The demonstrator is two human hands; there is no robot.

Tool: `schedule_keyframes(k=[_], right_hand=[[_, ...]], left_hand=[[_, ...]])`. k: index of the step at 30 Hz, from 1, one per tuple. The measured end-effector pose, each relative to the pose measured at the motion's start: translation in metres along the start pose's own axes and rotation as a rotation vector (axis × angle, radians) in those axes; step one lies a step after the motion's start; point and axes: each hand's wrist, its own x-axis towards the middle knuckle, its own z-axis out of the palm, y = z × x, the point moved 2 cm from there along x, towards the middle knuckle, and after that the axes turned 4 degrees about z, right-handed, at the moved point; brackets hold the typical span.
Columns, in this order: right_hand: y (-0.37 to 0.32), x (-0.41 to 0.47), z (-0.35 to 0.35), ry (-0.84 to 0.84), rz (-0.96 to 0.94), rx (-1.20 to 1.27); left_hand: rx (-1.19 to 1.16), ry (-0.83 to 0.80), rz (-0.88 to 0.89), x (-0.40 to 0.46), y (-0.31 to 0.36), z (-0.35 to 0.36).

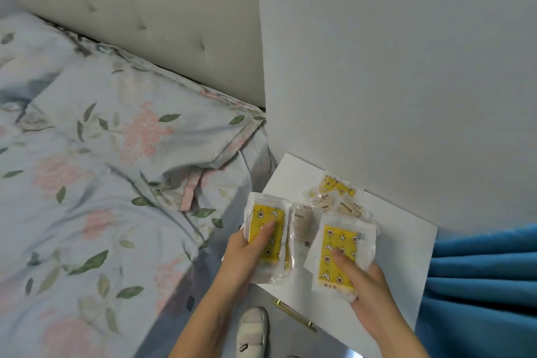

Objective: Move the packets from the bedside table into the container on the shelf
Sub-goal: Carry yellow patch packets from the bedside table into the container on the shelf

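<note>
My left hand (247, 253) grips a small stack of clear packets with yellow patterned labels (268, 229), thumb on top, above the left edge of the white bedside table (404, 244). My right hand (366, 285) holds another stack of the same yellow-labelled packets (338, 247), thumb pressed on the front. Several more packets (334, 197) lie in a loose heap on the table by the wall. The shelf and its container are out of view.
A bed with floral bedding (101, 183) and a pillow (139, 122) fills the left, against a padded headboard (145, 9). A white wall (392, 67) rises behind the table. Blue curtain (479, 285) hangs at the right. A brass drawer handle (293, 315) and my white slipper (251, 331) show below.
</note>
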Motion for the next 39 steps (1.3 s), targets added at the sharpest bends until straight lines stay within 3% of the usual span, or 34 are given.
schedule_keyframes(k=[8,17,27,39], right_hand=[[-0.041,-0.124,0.093,-0.267,-0.091,-0.41],[0.0,-0.275,0.288,-0.682,-0.156,-0.744],[0.185,-0.463,0.416,-1.102,-0.041,-1.071],[0.464,-0.705,0.443,-1.477,0.163,-1.38]], left_hand=[[-0.163,0.237,0.173,-0.152,0.056,-0.061],[-0.366,0.758,0.32,-0.35,0.089,-0.219],[-0.651,1.318,0.353,-0.605,-0.026,-0.362],[-0.891,1.695,0.329,-0.85,-0.2,-0.43]])
